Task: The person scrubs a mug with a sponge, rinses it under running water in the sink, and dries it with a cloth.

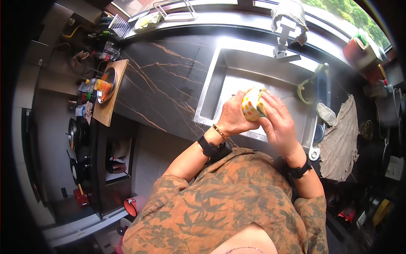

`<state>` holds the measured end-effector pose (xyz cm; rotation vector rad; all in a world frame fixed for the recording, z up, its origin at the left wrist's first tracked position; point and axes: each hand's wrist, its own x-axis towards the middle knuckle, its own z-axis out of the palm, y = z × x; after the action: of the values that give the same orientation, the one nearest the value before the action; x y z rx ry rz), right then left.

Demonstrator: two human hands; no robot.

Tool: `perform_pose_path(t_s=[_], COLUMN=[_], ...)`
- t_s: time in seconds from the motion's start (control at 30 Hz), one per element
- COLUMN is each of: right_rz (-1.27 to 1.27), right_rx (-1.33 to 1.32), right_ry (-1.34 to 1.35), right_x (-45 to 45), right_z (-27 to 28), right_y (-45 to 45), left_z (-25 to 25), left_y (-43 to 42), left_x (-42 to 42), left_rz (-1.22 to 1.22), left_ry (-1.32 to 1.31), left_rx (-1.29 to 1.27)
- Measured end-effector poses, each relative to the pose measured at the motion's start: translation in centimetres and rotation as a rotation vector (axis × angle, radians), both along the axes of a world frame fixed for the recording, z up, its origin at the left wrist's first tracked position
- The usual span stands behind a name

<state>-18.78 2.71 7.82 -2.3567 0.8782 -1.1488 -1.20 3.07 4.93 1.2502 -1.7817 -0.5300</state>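
Observation:
Over the sink (pixel 211 76), my left hand (pixel 233 115) grips a small white bowl or cup (pixel 249 106) with yellow and orange dots. The bowl is tilted, its opening turned towards my right hand (pixel 280 122). My right hand's fingers are closed round a yellow and green sponge (pixel 261 100), pressed at the bowl's rim. Much of the sponge is hidden by the fingers, and the bowl's inside does not show.
Behind the sink stands a faucet (pixel 282 46) with a grey cloth (pixel 292 15) over it. A greenish round item (pixel 302 91) is at the sink's right side. A beige cloth (pixel 340 144) lies to the right. Leftward, a wooden board (pixel 120 78) carries a metal plate (pixel 111 78).

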Motion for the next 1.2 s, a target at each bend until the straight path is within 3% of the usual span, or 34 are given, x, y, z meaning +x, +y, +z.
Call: perform_pose_path(t_s=[0.17, 0.3, 0.53, 0.67, 0.8, 0.97, 1.07, 1.1, 1.2], right_rz=[0.088, -0.067, 0.017, -0.113, -0.009, -0.006, 0.094, 0.098, 0.295], right_rx=[0.013, -0.012, -0.009, -0.055, 0.044, 0.058, 0.347, 0.377, 0.815], right_ry=[-0.059, 0.022, -0.014, 0.063, -0.122, -0.159, -0.458, -0.403, -0.807], right_x=[0.5, 0.3, 1.1, 0.6, 0.9, 1.5, 2.4, 2.3, 3.0], right_z=[0.4, 0.3, 0.5, -0.4, -0.6, -1.7, -1.1, -0.8, -0.9], right_y=[0.0, -0.6, 0.8, -0.6, 1.3, -1.2, -2.0, -2.4, -3.4], left_z=[-0.6, -0.2, -0.9, -0.6, -0.7, 0.2, 0.3, 0.5, 1.7], left_y=[0.0, 0.0, 0.3, 0.4, 0.2, 0.0, -0.1, 0.0, 0.1], left_x=[0.3, 0.1, 0.3, 0.0, 0.4, 0.1, -0.1, -0.1, -0.3], left_rz=[-0.045, 0.011, 0.022, 0.04, 0.067, 0.015, -0.052, -0.068, -0.113], left_ry=[0.027, 0.017, -0.005, 0.001, -0.014, 0.005, 0.151, 0.2, 0.239], left_rx=[-0.001, 0.024, -0.02, 0.035, -0.058, 0.059, 0.062, 0.09, 0.097])
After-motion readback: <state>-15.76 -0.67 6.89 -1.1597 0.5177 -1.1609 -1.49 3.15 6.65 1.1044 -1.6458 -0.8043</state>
